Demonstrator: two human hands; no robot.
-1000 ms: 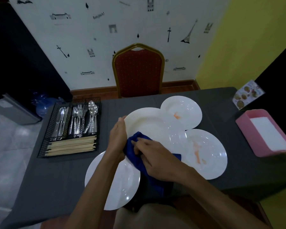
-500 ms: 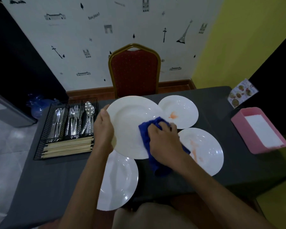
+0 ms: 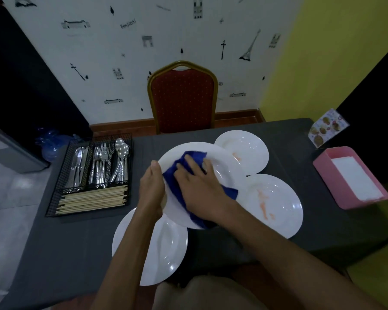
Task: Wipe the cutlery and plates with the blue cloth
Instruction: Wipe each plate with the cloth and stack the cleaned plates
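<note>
My left hand (image 3: 151,189) grips the left rim of a white plate (image 3: 224,166), held tilted above the dark table. On the plate's face my right hand (image 3: 199,182) presses the blue cloth (image 3: 194,156) with fingers spread flat over it; the cloth's tail hangs below the hand. Three more white plates lie on the table: a far one (image 3: 251,148) and a right one (image 3: 278,204) with orange smears, and a near one (image 3: 166,249). Knives, forks and spoons (image 3: 101,162) stand in a black wire tray.
The wire tray (image 3: 61,175) at the left also holds wooden chopsticks (image 3: 94,198). A pink box (image 3: 323,162) with white napkins sits at the right edge, a menu card (image 3: 325,128) behind it. A red chair (image 3: 184,101) stands at the far side.
The plate came up off the table and now sits lower and flatter in my left hand. My right hand with the cloth slid from the plate's right edge up and left across its face.
</note>
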